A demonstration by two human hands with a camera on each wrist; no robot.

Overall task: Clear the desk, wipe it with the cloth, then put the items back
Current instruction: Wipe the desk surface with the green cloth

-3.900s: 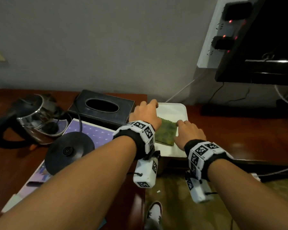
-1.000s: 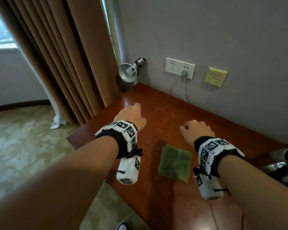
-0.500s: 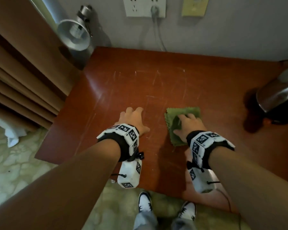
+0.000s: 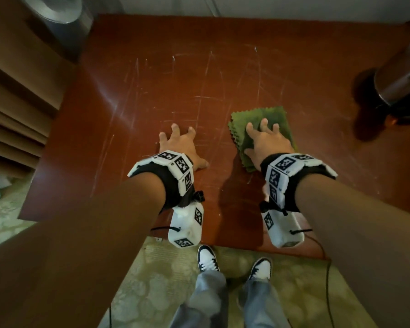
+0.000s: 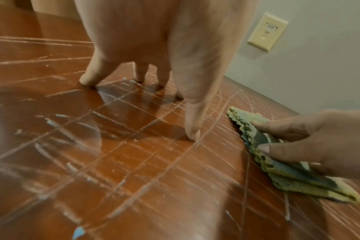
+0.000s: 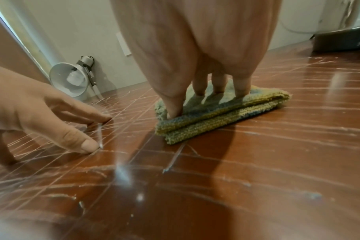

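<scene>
From above, the right hand [image 4: 268, 143] lies spread on the folded green cloth [image 4: 249, 118], which sits right of centre on the desk [image 4: 140, 86]. The left hand [image 4: 179, 146], also spread, rests on bare wood just left of the cloth, apart from it. The right wrist view adds that the cloth is folded in layers and that the fingertips [image 6: 199, 91] and thumb press into its top. It also shows a clamp lamp [image 6: 69, 79] at the far left corner. The left wrist view shows this hand arched, only its tips touching the scratched wood, and a cream wall plate [image 5: 267, 31]. Only the head view shows the steel kettle [image 4: 402, 84] at the right.
</scene>
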